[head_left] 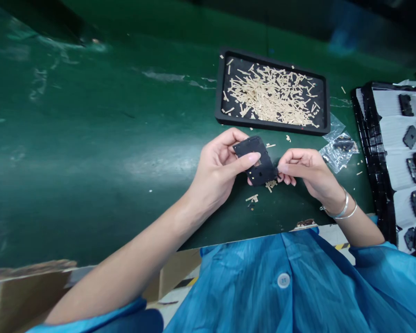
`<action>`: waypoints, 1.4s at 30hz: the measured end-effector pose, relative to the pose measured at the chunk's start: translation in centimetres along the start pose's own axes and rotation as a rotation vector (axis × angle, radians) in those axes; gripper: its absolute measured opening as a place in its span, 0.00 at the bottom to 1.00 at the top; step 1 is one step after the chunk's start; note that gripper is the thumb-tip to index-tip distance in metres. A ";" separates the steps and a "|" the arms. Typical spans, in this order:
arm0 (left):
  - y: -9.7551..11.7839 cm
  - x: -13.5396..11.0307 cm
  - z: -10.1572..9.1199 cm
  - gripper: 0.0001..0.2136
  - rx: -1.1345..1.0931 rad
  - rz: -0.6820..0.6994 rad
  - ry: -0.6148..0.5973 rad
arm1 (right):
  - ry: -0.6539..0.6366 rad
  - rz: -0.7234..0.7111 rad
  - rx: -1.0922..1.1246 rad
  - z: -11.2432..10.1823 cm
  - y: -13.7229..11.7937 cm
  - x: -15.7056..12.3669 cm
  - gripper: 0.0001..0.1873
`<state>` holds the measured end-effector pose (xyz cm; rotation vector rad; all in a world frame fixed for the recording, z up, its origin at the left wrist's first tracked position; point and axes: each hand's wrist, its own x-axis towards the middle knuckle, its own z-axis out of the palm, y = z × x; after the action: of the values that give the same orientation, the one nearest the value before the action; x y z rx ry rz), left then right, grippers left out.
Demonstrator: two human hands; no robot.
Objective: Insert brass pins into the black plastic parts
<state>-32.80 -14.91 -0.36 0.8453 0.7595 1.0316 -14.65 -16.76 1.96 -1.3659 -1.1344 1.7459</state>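
Observation:
A flat black plastic part (260,172) with small holes and light specks is tilted in my left hand (222,162). The thumb lies across its face and the fingers are behind it. My right hand (305,171) is closed in a pinch at the part's lower right corner. Whatever sits between those fingertips is too small to make out. Small beige strips (271,185) lie on the table just below the part, with a few more (253,198) nearer my body.
Behind my hands stands a black tray (273,126) heaped with beige strips (270,95). Clear plastic bags (339,150) with dark pieces lie to its right. At the far right, a black crate (370,157) holds several black parts (411,136) on white lining. The green table (90,162) has scuff marks.

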 end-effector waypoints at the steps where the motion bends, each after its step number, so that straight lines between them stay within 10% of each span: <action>1: 0.0 0.0 0.0 0.13 -0.003 -0.001 0.000 | 0.003 -0.005 0.000 0.0 0.0 0.0 0.10; 42: 0.3 0.3 -0.1 0.14 0.005 0.012 -0.071 | -0.111 -0.068 0.133 -0.1 0.5 -0.2 0.13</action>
<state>-32.95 -14.52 -0.20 0.8872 0.6972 1.0056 -14.46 -17.12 1.52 -1.1511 -1.0890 1.8321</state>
